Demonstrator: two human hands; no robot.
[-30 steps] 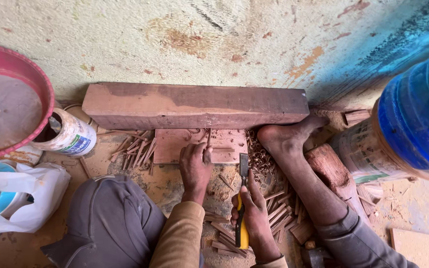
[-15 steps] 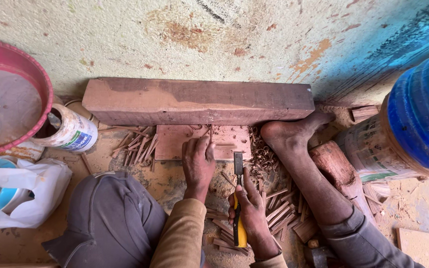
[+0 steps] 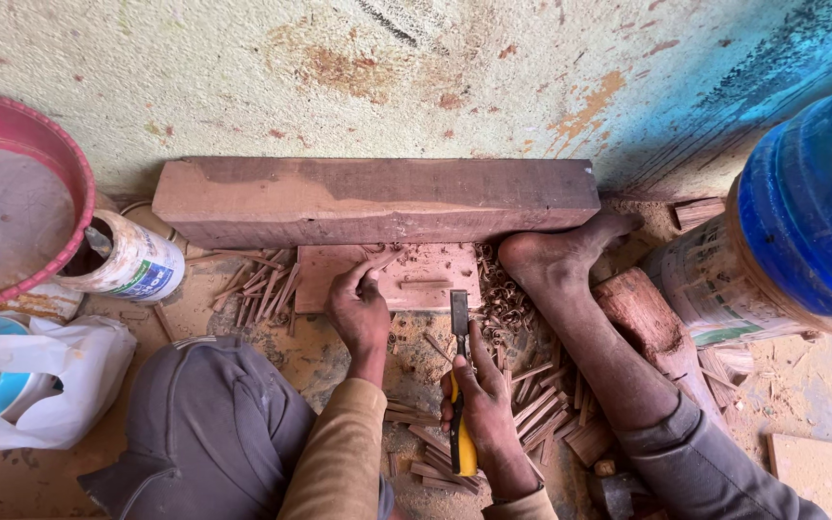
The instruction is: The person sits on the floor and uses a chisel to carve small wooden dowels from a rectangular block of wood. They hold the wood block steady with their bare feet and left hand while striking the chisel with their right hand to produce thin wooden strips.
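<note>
My left hand [image 3: 358, 308] rests on a small flat reddish wood board [image 3: 430, 279], its fingers pinching a thin wooden stick at the board's near edge. My right hand [image 3: 481, 409] grips a chisel [image 3: 458, 380] with a yellow handle, its blade pointing at the board's near edge. Behind the board lies a long reddish wooden beam [image 3: 377, 197] against the wall. My bare right foot [image 3: 556, 255] presses against the beam's right end. Thin wooden sticks [image 3: 532, 404] and curled shavings [image 3: 498, 289] lie scattered around both hands.
A pink basin [image 3: 7, 197] and a white tin can [image 3: 132, 260] stand at the left, with a white plastic bag [image 3: 26, 380] below them. A blue barrel [image 3: 811, 202] stands at the right beside a reddish wood chunk [image 3: 647, 313]. My bent left knee [image 3: 204, 433] is near.
The view has shifted slightly. My right hand has brought the chisel a little toward the board; my left hand has stayed on the board's near edge.
</note>
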